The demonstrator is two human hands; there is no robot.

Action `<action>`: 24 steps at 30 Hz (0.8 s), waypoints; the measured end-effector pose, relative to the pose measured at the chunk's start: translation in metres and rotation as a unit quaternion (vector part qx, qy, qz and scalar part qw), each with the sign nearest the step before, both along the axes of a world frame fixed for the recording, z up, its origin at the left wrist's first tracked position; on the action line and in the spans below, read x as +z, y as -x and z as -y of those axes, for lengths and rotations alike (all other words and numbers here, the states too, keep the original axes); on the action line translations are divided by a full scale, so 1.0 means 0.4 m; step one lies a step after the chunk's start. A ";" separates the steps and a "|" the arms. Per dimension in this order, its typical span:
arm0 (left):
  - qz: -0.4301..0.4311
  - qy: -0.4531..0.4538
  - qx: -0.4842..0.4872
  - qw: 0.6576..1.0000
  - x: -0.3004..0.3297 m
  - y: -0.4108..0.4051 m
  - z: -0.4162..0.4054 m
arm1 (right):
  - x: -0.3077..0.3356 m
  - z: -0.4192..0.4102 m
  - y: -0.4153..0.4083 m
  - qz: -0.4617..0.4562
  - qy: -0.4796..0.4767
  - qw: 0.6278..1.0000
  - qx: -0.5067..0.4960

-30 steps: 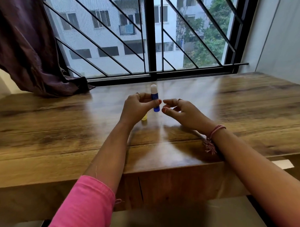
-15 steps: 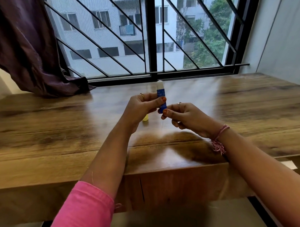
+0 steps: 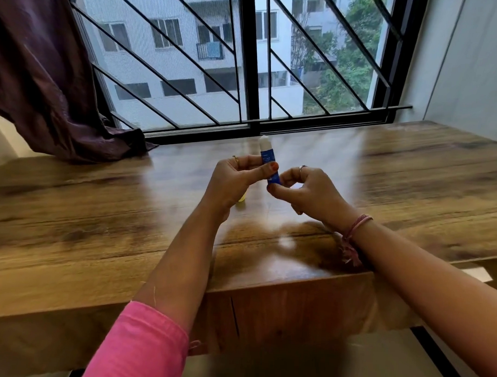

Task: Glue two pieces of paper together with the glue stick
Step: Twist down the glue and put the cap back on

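On the wooden table (image 3: 411, 177) by the window, we hold the glue stick (image 3: 266, 158) upright: our left hand (image 3: 236, 182) grips its middle, our right hand (image 3: 306, 190) pinches its lower end from just beside, likely to twist it. No paper shows.

Glossy wood table (image 3: 100, 211) by barred window (image 3: 245, 75); purple curtain (image 3: 42, 82) left, white wall (image 3: 471, 69) right, daylight.

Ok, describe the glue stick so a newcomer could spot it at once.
Start at the window, then come down to the wooden table and the two hands above it. The glue stick stands upright between them, left hand gripping it, right hand pinching its base: blue, white-tipped.
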State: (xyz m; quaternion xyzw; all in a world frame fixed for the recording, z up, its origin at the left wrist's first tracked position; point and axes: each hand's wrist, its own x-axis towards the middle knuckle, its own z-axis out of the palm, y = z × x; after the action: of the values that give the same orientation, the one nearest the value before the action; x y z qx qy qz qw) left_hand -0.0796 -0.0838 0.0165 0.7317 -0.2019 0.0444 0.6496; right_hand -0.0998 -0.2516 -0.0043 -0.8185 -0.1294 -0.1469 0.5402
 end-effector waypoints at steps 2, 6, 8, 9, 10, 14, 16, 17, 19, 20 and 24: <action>0.003 0.002 0.000 1.000 0.000 0.000 0.000 | -0.001 -0.005 0.000 0.029 0.023 0.999 -0.012; -0.002 0.015 -0.013 1.000 0.001 -0.002 -0.006 | 0.005 0.001 0.003 -0.055 -0.041 0.995 0.075; 0.001 0.017 -0.013 1.000 0.000 -0.004 -0.009 | 0.008 0.006 0.002 -0.113 -0.098 0.980 0.134; 0.003 0.014 -0.012 1.000 0.001 -0.005 -0.011 | 0.008 0.008 0.001 -0.130 -0.112 0.973 0.153; 0.004 0.010 -0.011 1.000 0.000 -0.005 -0.011 | 0.008 0.009 0.000 -0.138 -0.115 0.970 0.163; -0.002 -0.002 -0.014 1.000 -0.002 -0.009 -0.015 | 0.010 0.009 0.001 -0.119 -0.094 0.976 0.154; -0.003 -0.010 -0.014 1.000 -0.003 -0.012 -0.014 | 0.010 0.010 0.002 -0.114 -0.091 0.980 0.135; -0.002 -0.014 -0.013 1.000 -0.004 -0.012 -0.012 | 0.009 0.011 0.002 -0.115 -0.090 0.981 0.125; 0.000 -0.020 -0.012 1.000 -0.006 -0.011 -0.009 | 0.006 0.012 -0.001 -0.114 -0.089 0.984 0.107; 0.001 -0.023 -0.013 1.000 -0.007 -0.011 -0.008 | 0.004 0.012 -0.004 -0.113 -0.091 0.985 0.097; 0.001 -0.029 -0.017 0.999 -0.007 -0.013 -0.003 | -0.003 0.008 -0.007 -0.130 -0.097 0.983 0.082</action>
State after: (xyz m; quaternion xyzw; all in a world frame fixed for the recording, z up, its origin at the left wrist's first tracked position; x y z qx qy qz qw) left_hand -0.0744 -0.0824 0.0135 0.7462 -0.2166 0.0282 0.6288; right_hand -0.0969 -0.2549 -0.0055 -0.7608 -0.1099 -0.0063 0.6396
